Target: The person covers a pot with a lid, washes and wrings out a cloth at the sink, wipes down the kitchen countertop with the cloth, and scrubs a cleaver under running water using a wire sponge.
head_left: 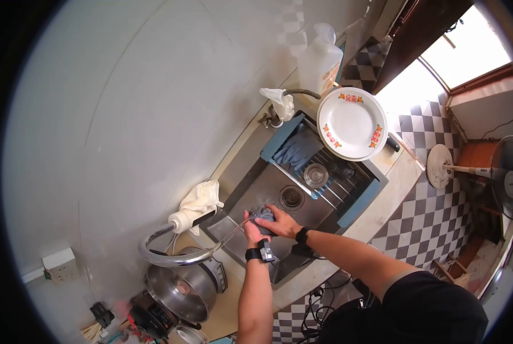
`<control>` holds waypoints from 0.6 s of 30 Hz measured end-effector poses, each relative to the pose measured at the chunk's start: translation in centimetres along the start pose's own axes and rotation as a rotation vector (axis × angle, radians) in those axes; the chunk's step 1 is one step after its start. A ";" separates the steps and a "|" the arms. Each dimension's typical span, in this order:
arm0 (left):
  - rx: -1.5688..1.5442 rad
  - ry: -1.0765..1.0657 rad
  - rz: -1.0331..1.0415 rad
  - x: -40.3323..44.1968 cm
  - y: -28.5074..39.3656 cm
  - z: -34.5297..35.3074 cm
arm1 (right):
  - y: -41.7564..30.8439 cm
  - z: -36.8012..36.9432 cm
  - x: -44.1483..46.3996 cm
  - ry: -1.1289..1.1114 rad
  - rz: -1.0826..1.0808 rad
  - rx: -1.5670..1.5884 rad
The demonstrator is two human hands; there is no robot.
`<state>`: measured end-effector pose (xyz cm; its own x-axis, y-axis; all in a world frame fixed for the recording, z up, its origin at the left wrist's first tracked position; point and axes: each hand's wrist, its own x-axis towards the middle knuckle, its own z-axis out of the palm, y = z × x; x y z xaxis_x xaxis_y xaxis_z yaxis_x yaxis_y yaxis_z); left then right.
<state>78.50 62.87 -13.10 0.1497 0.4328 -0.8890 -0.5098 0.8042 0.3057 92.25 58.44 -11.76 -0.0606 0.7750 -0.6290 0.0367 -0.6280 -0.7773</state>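
Observation:
My left hand [252,230] and my right hand [282,223] are together over the sink [242,198], closed around a bunched dark grey cloth [262,216]. A thin stream of water from the curved chrome faucet [173,261] runs onto the cloth and my fingers. Most of the cloth is hidden by my hands. Just beyond them is the round drain [291,197]. A drying rack [339,195] with blue ends spans the far part of the sink, holding blue-grey gloves [296,150] and a small metal strainer cup [316,175].
White plates [353,123] with a floral rim rest by the rack, beside a large plastic jug [319,60]. Left of the sink stand a steel bowl [182,289] and a white-wrapped water heater tap [196,206]. A fan [510,182] stands on the checkered floor at right.

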 end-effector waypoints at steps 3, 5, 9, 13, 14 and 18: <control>0.032 0.028 0.070 1.9 -1.5 -2.2 | -1.2 -0.2 0.1 -0.040 0.053 0.108; 0.128 0.120 0.207 2.1 -2.0 -2.5 | -1.4 0.4 1.3 -0.029 0.031 0.136; 0.122 0.103 0.453 2.2 -0.2 -2.1 | -2.6 2.1 3.3 -0.096 -0.094 0.240; 0.119 -0.066 0.497 -1.3 1.3 1.4 | -3.5 2.6 4.8 0.036 -0.046 0.202; 0.126 -0.071 0.493 -1.0 1.4 1.2 | -3.4 2.6 5.3 0.081 0.045 0.227; 0.170 -0.093 0.404 -2.5 0.6 2.1 | -1.7 3.0 5.9 -0.082 0.217 0.613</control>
<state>79.58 63.08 -9.99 0.0466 0.7545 -0.6547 -0.3978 0.6152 0.6807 88.80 63.82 -14.12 -0.1928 0.6337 -0.7492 -0.5167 -0.7146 -0.4715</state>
